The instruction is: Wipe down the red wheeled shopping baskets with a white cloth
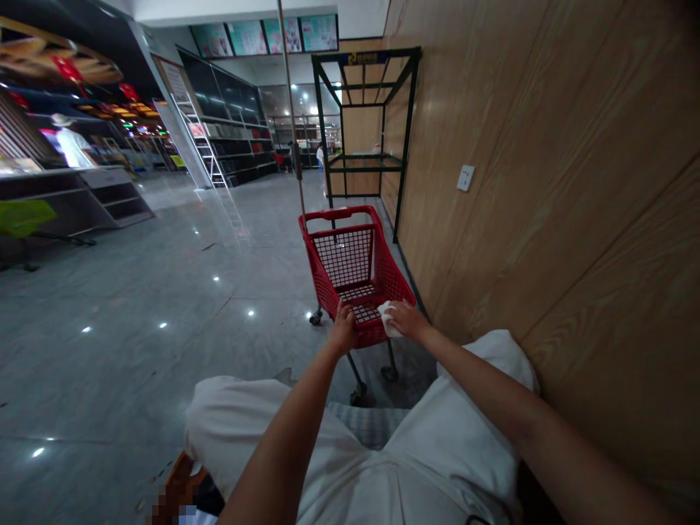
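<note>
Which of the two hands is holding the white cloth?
The right hand, nearer the wood-grain wall, holds the white cloth at the near end of the red shopping cart; the left hand touches that end with no cloth showing.

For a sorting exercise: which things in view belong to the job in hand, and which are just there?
In the job:
red shopping cart, left hand at its near end
white cloth or tissue, in the right hand

Just there:
metal rack
ladder
wall socket
</note>
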A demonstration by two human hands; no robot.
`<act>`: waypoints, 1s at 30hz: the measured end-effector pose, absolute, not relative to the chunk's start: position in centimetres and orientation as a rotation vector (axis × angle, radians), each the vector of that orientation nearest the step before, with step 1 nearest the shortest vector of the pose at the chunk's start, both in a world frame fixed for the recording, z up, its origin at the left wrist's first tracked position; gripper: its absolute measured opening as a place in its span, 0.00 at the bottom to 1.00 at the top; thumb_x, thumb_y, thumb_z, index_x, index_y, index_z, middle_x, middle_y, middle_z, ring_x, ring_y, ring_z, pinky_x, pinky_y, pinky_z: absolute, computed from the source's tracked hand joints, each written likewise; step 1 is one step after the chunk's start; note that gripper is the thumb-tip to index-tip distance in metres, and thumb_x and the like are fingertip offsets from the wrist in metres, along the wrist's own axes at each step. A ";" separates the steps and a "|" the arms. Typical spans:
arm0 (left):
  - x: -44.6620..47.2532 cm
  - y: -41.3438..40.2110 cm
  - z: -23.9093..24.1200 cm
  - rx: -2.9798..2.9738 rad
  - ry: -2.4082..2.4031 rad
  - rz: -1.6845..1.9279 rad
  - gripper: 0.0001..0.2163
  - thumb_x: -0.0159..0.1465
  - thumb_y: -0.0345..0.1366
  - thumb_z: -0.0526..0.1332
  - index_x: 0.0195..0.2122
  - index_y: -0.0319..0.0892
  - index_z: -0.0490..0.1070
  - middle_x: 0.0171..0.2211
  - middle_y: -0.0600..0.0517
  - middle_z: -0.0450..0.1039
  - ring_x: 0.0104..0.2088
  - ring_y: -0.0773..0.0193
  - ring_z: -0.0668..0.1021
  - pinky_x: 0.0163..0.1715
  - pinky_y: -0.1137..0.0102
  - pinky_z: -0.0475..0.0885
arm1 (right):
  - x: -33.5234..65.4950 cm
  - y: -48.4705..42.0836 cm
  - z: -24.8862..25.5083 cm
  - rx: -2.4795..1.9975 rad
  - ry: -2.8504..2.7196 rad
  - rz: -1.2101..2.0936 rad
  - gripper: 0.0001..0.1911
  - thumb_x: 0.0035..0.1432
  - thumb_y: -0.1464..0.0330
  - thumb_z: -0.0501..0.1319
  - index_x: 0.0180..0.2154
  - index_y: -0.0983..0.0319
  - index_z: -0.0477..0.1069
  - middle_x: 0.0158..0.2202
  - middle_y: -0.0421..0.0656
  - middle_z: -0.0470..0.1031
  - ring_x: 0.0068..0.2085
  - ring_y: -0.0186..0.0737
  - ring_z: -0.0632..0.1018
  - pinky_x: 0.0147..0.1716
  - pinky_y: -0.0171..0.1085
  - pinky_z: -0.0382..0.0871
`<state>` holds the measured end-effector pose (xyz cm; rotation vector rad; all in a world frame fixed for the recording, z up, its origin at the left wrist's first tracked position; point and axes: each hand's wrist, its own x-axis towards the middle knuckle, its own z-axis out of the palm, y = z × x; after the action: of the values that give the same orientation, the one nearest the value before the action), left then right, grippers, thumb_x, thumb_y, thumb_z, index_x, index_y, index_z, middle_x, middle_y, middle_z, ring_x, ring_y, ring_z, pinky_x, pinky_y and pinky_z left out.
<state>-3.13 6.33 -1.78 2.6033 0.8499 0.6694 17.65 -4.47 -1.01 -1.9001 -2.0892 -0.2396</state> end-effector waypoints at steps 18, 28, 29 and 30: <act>-3.5 7.3 -2.3 2.628 0.714 0.760 0.11 0.51 0.27 0.64 0.34 0.41 0.67 0.51 0.43 0.65 0.65 0.45 0.51 0.61 0.45 0.56 | 15.7 -4.3 0.2 -2.019 -2.119 -0.239 0.14 0.62 0.64 0.56 0.49 0.58 0.70 0.51 0.47 0.70 0.50 0.43 0.71 0.53 0.42 0.63; -3.9 8.4 -2.3 2.636 0.544 0.761 0.07 0.53 0.28 0.63 0.30 0.41 0.66 0.47 0.45 0.67 0.62 0.49 0.59 0.62 0.45 0.53 | 14.9 -3.6 -0.6 -1.906 -2.210 -0.231 0.17 0.62 0.64 0.57 0.53 0.55 0.66 0.53 0.45 0.70 0.49 0.42 0.72 0.52 0.42 0.64; -4.0 8.4 -2.3 2.632 0.535 0.761 0.08 0.52 0.29 0.65 0.30 0.41 0.65 0.48 0.45 0.66 0.62 0.49 0.59 0.62 0.45 0.53 | 16.3 -4.1 -0.7 -1.921 -2.196 -0.244 0.17 0.62 0.64 0.57 0.52 0.55 0.66 0.53 0.45 0.70 0.50 0.42 0.72 0.55 0.44 0.61; -4.0 8.5 -2.3 2.630 0.531 0.763 0.09 0.51 0.30 0.66 0.29 0.42 0.65 0.48 0.45 0.66 0.62 0.49 0.58 0.62 0.45 0.53 | 17.7 -4.5 -0.8 -1.938 -2.177 -0.259 0.16 0.62 0.65 0.57 0.52 0.55 0.67 0.53 0.45 0.70 0.52 0.42 0.71 0.57 0.45 0.59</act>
<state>-3.96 8.47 -2.26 2.6301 0.5311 0.7633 17.69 -4.53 -0.76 -1.9383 -2.1771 -0.2587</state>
